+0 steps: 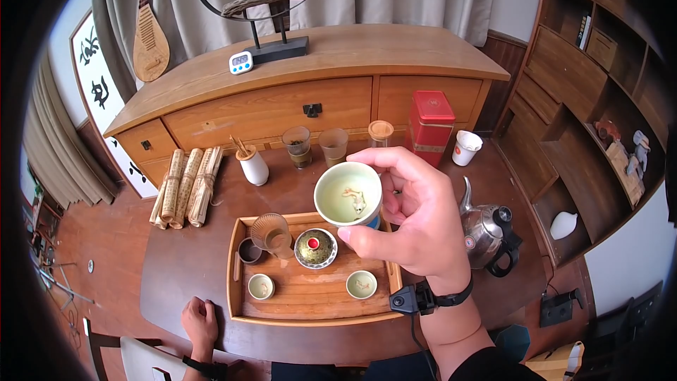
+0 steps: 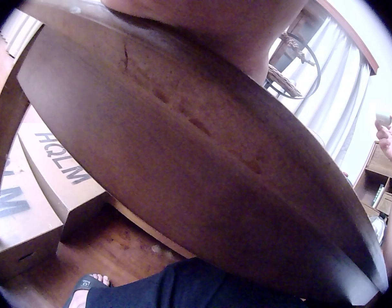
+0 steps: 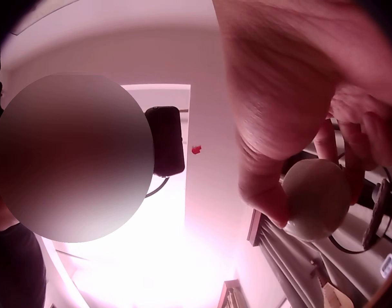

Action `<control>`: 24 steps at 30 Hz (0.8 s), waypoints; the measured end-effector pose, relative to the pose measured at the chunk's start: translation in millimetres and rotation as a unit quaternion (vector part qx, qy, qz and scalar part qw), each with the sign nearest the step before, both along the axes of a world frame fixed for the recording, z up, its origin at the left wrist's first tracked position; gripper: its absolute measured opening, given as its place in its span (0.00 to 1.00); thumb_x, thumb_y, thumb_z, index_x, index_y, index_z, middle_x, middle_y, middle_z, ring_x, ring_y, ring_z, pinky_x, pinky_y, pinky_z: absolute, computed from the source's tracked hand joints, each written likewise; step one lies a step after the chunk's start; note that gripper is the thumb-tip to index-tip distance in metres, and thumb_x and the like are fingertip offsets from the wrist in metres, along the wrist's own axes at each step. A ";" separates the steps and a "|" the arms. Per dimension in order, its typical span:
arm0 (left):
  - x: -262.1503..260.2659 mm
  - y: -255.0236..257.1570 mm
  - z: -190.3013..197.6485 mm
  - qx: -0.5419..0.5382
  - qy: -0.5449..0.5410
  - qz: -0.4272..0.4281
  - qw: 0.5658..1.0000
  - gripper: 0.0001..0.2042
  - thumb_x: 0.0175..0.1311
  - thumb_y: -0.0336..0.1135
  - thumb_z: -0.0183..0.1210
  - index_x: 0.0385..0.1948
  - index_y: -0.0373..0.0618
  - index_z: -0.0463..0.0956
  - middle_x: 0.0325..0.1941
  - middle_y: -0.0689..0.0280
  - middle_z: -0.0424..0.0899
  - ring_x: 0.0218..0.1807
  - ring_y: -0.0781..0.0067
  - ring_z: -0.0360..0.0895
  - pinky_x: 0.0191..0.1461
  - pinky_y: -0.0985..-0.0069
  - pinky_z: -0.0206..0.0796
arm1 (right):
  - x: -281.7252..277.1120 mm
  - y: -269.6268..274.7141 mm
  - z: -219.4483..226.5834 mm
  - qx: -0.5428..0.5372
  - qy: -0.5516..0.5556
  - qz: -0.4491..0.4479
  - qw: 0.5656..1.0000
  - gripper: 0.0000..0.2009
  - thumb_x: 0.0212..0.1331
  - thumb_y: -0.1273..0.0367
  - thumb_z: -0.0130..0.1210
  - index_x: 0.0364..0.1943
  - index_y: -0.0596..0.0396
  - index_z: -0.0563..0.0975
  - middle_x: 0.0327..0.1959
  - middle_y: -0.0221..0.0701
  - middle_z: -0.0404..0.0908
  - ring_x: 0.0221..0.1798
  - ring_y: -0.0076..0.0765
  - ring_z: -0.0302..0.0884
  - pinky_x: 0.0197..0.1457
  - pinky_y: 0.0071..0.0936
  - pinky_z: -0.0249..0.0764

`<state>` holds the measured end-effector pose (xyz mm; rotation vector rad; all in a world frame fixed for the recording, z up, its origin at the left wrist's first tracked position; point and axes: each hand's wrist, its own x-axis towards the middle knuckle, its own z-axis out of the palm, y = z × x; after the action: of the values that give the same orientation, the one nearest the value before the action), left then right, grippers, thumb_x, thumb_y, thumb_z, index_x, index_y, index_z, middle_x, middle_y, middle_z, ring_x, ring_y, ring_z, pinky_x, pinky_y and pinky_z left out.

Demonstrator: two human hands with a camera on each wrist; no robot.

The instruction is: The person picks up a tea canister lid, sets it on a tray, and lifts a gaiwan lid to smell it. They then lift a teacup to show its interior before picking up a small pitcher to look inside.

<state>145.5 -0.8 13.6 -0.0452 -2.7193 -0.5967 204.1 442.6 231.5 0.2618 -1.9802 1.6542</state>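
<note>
My right hand pinches a small pale-green teacup between thumb and fingers, high over the tray. The cup is tipped toward the head camera; pale liquid and a small fish figure show inside. In the right wrist view the cup's rounded outside faces the camera. Below, a wooden tray bears two similar teacups, a lidded bowl with a red knob, a ribbed glass pitcher and a dark cup. My left hand rests loosely curled at the table's near edge, holding nothing.
A steel kettle stands right of the tray. Behind are a red tin, a white cup, glasses, a white tool holder and bamboo scrolls. A wooden cabinet stands beyond the table.
</note>
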 end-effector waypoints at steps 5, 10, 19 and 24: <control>-0.5 -2.0 -2.4 0.001 -0.006 0.004 1.000 0.14 0.62 0.32 0.60 0.19 0.36 0.68 0.20 0.51 0.73 0.25 0.47 0.72 0.33 0.56 0.63 | -1.6 0.4 -2.7 -0.052 0.019 0.031 0.998 0.29 0.43 0.69 0.76 0.53 0.56 0.78 0.36 0.18 0.81 0.31 0.08 0.63 0.32 0.13 0.61; -0.8 -2.3 -2.7 0.003 -0.007 0.004 1.000 0.14 0.62 0.32 0.60 0.19 0.36 0.68 0.20 0.51 0.73 0.25 0.46 0.72 0.33 0.56 0.63 | 2.0 2.4 3.1 -0.110 0.020 0.082 0.990 0.30 0.43 0.72 0.76 0.55 0.58 0.76 0.41 0.19 0.81 0.36 0.09 0.68 0.36 0.12 0.64; 0.0 -0.7 -0.2 -0.007 0.003 -0.011 1.000 0.13 0.62 0.32 0.59 0.20 0.36 0.69 0.21 0.50 0.75 0.25 0.45 0.73 0.32 0.56 0.64 | 5.2 -1.1 5.5 -0.180 0.033 0.134 0.974 0.33 0.42 0.78 0.75 0.57 0.60 0.73 0.49 0.27 0.81 0.52 0.19 0.79 0.55 0.18 0.75; 0.1 -1.8 -0.6 -0.013 0.004 -0.010 1.000 0.12 0.62 0.35 0.59 0.21 0.36 0.73 0.24 0.48 0.78 0.29 0.42 0.77 0.36 0.54 0.69 | 5.0 -13.9 2.8 -0.155 0.030 0.132 0.978 0.33 0.42 0.78 0.75 0.58 0.61 0.74 0.49 0.28 0.82 0.52 0.20 0.80 0.55 0.20 0.76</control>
<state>145.7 -2.6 13.0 -0.0823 -2.7229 -0.5659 209.1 428.7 234.3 0.4663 -1.6665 2.0680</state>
